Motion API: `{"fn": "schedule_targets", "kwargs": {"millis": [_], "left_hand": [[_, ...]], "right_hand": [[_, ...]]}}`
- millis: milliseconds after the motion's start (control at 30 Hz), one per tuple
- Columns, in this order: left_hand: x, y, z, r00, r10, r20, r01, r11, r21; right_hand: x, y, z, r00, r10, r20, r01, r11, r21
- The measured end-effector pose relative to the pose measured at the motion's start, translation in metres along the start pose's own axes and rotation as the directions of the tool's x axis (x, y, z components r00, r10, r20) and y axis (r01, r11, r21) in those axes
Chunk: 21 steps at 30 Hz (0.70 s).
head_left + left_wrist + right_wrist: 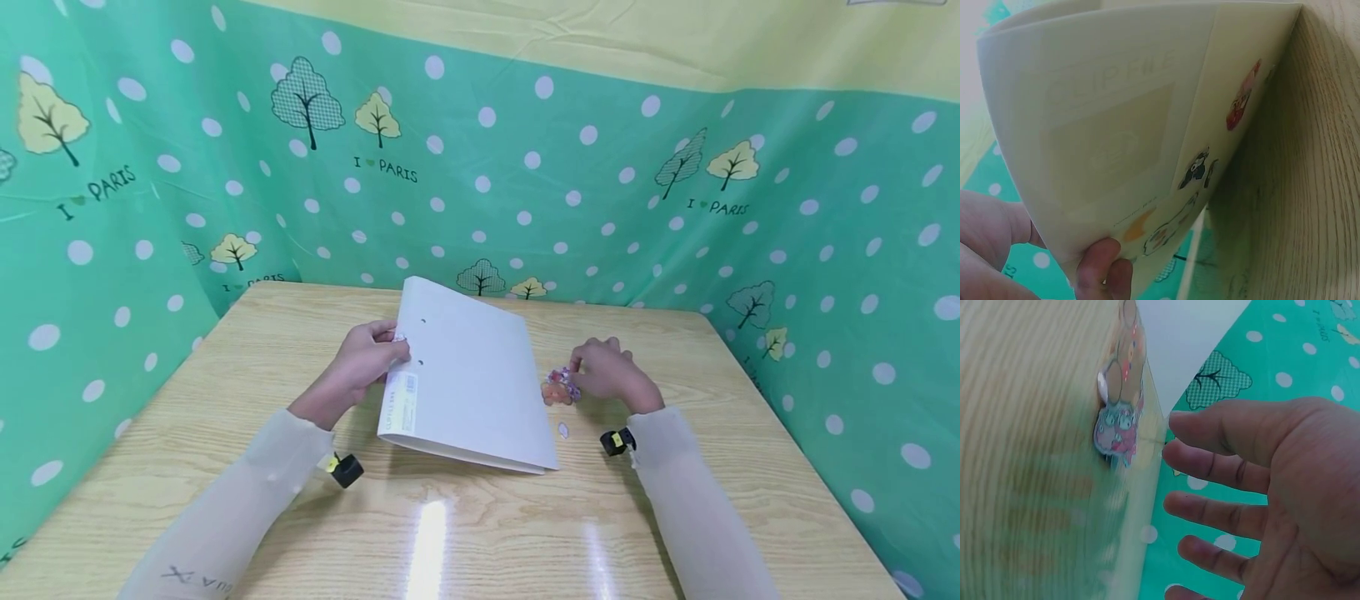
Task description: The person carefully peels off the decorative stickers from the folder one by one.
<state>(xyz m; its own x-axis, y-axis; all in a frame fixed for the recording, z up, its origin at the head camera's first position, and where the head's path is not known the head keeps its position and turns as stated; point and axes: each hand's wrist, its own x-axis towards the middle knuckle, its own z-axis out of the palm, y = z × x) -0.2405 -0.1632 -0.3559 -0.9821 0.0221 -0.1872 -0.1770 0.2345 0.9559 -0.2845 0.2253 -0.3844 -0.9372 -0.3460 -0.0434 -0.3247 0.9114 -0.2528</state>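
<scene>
A white clip file [472, 375] is tilted up off the table, its lower edge toward me. My left hand [367, 358] grips its left spine edge, thumb on the near face and fingers behind. In the left wrist view the file's other face bears stickers: a red figure [1244, 97], a black-and-white figure [1194, 167] and an orange crescent [1140, 225]. To the right of the file, my right hand [611, 371] hovers by a small pile of cutout stickers [557, 392]. In the right wrist view its thumb and fingers are extended with nothing between them.
A small pale cutout [564, 430] lies on the wooden table [510, 533], between the file and my right wrist. A green dotted curtain [525, 192] with trees hangs behind the table and along both sides.
</scene>
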Motion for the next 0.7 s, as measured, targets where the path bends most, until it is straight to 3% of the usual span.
{"fn": "schedule_targets", "kwargs": {"millis": [467, 700], "left_hand": [[-0.004, 0.005, -0.001, 1.0, 0.02, -0.012, -0.02, 0.999, -0.031], [-0.006, 0.006, -0.001, 1.0, 0.025, -0.015, -0.025, 0.999, -0.048]], "right_hand": [[0.003, -0.02, 0.007, 0.999, -0.048, 0.018, 0.047, 0.999, 0.017], [0.006, -0.028, 0.014, 0.989, -0.135, 0.054, 0.127, 0.983, 0.133]]}}
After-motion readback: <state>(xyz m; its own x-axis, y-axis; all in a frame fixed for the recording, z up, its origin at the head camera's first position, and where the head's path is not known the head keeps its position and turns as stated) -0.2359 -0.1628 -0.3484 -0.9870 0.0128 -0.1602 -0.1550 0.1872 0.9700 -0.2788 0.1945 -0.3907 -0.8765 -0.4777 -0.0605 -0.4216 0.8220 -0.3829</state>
